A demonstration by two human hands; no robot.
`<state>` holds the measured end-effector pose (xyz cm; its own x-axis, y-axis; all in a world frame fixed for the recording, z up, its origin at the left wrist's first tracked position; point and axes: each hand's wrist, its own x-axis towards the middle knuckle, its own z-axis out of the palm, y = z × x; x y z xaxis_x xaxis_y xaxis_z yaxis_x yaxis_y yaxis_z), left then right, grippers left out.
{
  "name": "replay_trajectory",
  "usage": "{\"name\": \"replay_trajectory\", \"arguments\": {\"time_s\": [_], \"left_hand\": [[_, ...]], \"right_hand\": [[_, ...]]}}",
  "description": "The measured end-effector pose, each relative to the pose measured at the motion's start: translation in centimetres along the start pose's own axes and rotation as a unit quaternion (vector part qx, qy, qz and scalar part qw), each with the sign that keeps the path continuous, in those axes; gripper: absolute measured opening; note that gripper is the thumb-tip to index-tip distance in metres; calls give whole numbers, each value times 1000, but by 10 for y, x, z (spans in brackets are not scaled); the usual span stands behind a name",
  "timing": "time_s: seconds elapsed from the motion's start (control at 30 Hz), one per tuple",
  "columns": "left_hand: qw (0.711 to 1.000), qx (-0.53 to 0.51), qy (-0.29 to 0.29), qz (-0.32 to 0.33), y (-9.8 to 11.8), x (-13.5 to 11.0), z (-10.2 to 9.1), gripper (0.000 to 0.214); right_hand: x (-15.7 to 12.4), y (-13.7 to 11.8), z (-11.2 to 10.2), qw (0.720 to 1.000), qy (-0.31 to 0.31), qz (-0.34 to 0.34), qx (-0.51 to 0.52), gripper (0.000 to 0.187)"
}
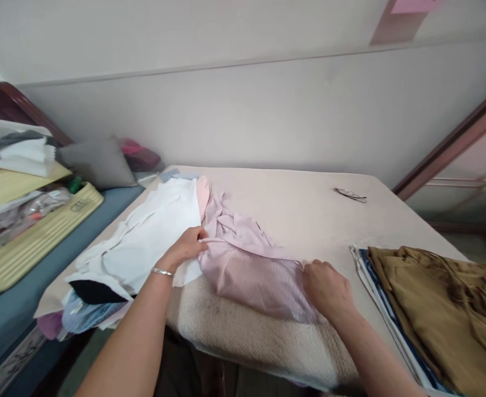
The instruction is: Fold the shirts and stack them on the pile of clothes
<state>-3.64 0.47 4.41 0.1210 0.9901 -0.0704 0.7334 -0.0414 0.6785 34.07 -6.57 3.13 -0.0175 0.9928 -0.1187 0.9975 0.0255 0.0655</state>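
Note:
A thin pale-pink ribbed garment (255, 278) is stretched between my two hands above the near edge of the bed; its exact kind is not clear. My left hand (190, 243), with a silver bracelet at the wrist, pinches its upper left corner. At the right end, my right hand (325, 286) is closed on the same cloth. Part of the garment lies bunched behind, towards the wall. Just left of it a pile of white clothes (160, 220) spreads out, with light blue and black cloth showing at its near end.
Folded brown trousers (437, 303) top a stack at the right. Eyeglasses (350, 194) lie on the beige bed cover (301, 204). To the left are a grey cushion (98, 162) and a yellow plastic bin (40, 237) full of items. A wall (243, 116) bounds the back.

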Motion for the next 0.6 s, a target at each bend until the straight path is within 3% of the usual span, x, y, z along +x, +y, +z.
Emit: {"name": "replay_trajectory", "arguments": {"time_s": [0.13, 0.3, 0.43, 0.6], "left_hand": [[999, 33, -4, -26, -7, -2, -12, 16], [991, 78, -86, -70, -17, -3, -20, 34], [986, 101, -108, -72, -19, -1, -20, 38], [985, 112, -108, -73, -21, 0, -17, 36]], "right_hand": [[4, 16, -11, 991, 3, 58, 118, 22], [5, 28, -19, 981, 57, 110, 152, 11], [5, 14, -10, 981, 11, 75, 180, 12], [8, -8, 7, 990, -14, 65, 121, 17]]}}
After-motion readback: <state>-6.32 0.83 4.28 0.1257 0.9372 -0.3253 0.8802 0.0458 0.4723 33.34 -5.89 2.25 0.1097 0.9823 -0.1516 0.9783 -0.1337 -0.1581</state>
